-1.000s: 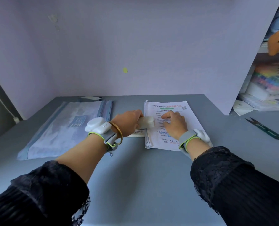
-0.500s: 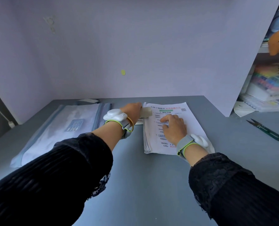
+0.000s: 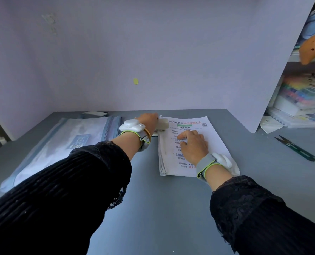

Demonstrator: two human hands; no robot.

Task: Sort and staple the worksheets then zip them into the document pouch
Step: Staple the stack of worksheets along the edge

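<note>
- The left hand (image 3: 147, 120) had been carried from the middle of the stack's left edge, where it was seen a second earlier, up to the far-left corner, and the arm had been stretched further forward.
- The pale stapler (image 3: 163, 124) was kept grasped in that hand, with the fingers closed over it; only its right end was shown, set onto the corner of the worksheets (image 3: 214, 138).
- The right hand (image 3: 193, 147) had been left almost where it was, laid on the top sheet with its fingers extended and pressed down, nothing being held in it.
- The worksheets were stacked on the grey table (image 3: 162, 208), right of centre, with the long axis run away from the person toward the wall and the printed heading at the far end.
- The stapler's exposed end was pointed to the right, across the stack's short edge.
- The document pouch (image 3: 61, 144) was laid flat to the left, its zip edge turned toward the stack.
- Green-handled snips (image 3: 296, 150) were left well apart on the right.
</note>
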